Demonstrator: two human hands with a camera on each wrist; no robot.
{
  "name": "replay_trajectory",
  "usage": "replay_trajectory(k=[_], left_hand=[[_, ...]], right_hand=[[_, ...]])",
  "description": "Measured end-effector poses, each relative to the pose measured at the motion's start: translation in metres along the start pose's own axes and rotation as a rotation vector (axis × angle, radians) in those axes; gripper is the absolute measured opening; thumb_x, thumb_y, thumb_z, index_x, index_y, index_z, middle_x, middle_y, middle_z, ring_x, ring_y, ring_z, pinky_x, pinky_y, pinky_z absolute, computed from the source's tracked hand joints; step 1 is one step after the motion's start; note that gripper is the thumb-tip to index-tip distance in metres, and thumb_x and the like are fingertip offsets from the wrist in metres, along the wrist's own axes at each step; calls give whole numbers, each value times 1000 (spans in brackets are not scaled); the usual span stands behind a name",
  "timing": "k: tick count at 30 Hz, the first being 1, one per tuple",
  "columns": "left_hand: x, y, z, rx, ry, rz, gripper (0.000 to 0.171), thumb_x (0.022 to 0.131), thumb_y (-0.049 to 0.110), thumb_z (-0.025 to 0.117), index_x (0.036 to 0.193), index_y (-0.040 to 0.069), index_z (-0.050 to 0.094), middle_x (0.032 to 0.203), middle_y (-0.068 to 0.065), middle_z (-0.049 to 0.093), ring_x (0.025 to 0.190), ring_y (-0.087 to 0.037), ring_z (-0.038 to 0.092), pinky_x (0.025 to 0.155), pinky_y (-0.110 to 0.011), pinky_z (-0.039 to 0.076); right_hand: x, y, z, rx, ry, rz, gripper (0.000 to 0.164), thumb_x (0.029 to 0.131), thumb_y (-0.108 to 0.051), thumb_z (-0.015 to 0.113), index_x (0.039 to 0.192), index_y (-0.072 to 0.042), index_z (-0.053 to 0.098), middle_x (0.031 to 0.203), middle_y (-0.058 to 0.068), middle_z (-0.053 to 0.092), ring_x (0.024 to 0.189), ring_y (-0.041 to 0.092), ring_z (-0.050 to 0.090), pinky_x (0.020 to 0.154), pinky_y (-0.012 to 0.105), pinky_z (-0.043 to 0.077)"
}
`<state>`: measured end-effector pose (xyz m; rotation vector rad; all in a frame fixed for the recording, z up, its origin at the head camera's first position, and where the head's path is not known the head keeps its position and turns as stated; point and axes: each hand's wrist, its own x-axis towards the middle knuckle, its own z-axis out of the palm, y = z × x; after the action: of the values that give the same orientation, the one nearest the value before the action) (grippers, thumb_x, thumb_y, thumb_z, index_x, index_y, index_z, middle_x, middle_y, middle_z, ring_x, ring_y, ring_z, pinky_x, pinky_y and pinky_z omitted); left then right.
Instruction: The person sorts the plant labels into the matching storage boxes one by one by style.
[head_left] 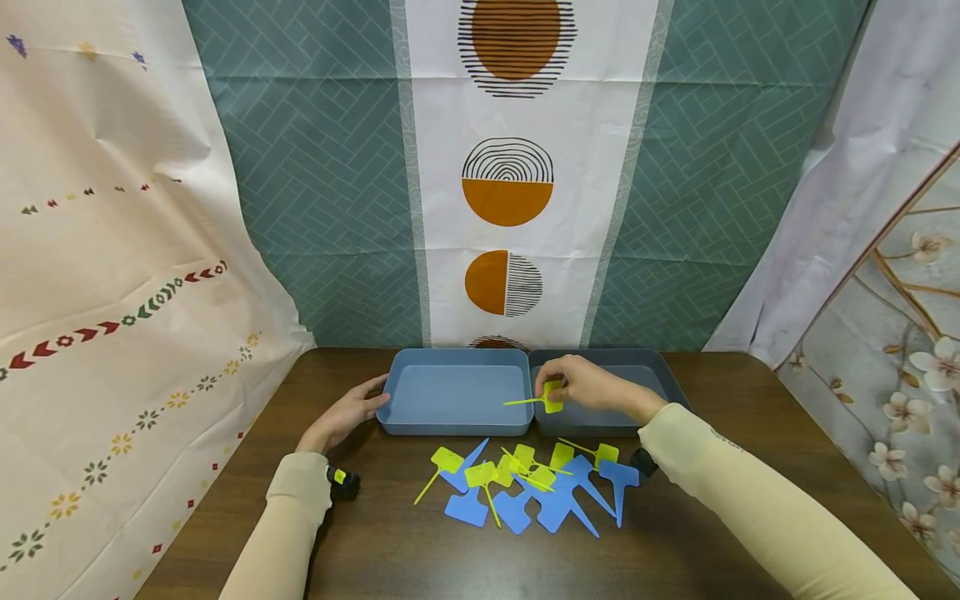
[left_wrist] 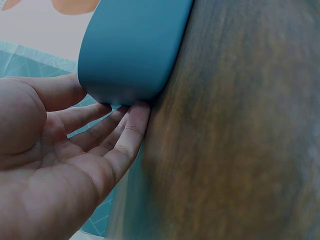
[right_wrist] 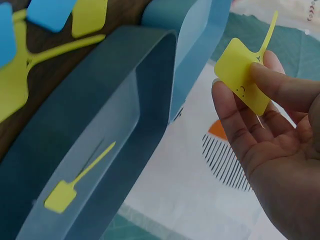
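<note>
In the right hand, thumb and fingers pinch a yellow plant label above the left end of the dark grey tray. A small face is drawn on that label. Another yellow label lies inside a tray in the right wrist view. The left hand touches the left end of the blue-grey tray; in the left wrist view its fairly straight fingers rest against the tray's end wall. Yellow labels and blue labels lie mixed in a loose pile before the trays.
Both trays stand side by side at the back of the brown wooden table. Behind them hangs a green and white patterned cloth. More cloth hangs at the left and right sides.
</note>
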<state>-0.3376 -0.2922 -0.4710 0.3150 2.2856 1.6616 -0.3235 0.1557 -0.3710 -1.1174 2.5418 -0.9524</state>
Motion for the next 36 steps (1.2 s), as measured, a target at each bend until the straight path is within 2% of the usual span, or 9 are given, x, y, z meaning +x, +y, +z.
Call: replay_trajectory(k=[5, 8, 15, 19, 27, 36], left_hand=[[-1, 0, 0, -6, -2, 5, 61, 114, 13, 41, 166, -2, 11, 168, -30, 13, 151, -47, 29, 122, -61, 26], [-1, 0, 0, -11, -3, 6, 61, 114, 12, 41, 166, -2, 11, 168, -30, 13, 151, -47, 29, 122, -60, 26], [0, 0, 0, -13, -7, 9, 61, 114, 12, 41, 166, -2, 11, 168, -30, 13, 151, -47, 28, 122, -60, 26], [0, -1, 0, -16, -6, 14, 61, 114, 12, 41, 165, -2, 11, 168, -30, 13, 151, -47, 29, 122, -60, 27], [0, -2, 0, -18, -5, 17, 62, 114, 12, 41, 166, -2, 12, 168, -30, 15, 151, -47, 29, 121, -60, 27], [0, -1, 0, -10, 0, 5, 61, 114, 13, 41, 166, -2, 12, 168, -30, 16, 151, -47, 29, 121, -61, 27]], right_hand=[[-6, 10, -12, -16, 44, 17, 16, 96, 10, 65, 98, -5, 72, 99, 6, 70, 86, 20, 67, 75, 34, 58], [-8, 16, -19, -24, 62, 21, 17, 95, 13, 65, 97, -2, 72, 100, 10, 72, 86, 22, 67, 75, 35, 58], [-15, 27, -33, -63, 95, 110, 18, 94, 14, 65, 96, -2, 73, 97, 9, 70, 79, 26, 62, 71, 35, 54], [-18, 31, -41, -77, 112, 142, 15, 95, 12, 65, 99, -1, 73, 100, 10, 70, 78, 23, 59, 71, 33, 52], [-25, 43, -55, -98, 154, 191, 19, 96, 15, 60, 101, 0, 72, 111, 15, 67, 88, 26, 63, 81, 49, 58], [-26, 56, -65, -160, 158, 243, 25, 95, 17, 57, 99, -2, 72, 110, 16, 68, 90, 27, 63, 82, 44, 57]])
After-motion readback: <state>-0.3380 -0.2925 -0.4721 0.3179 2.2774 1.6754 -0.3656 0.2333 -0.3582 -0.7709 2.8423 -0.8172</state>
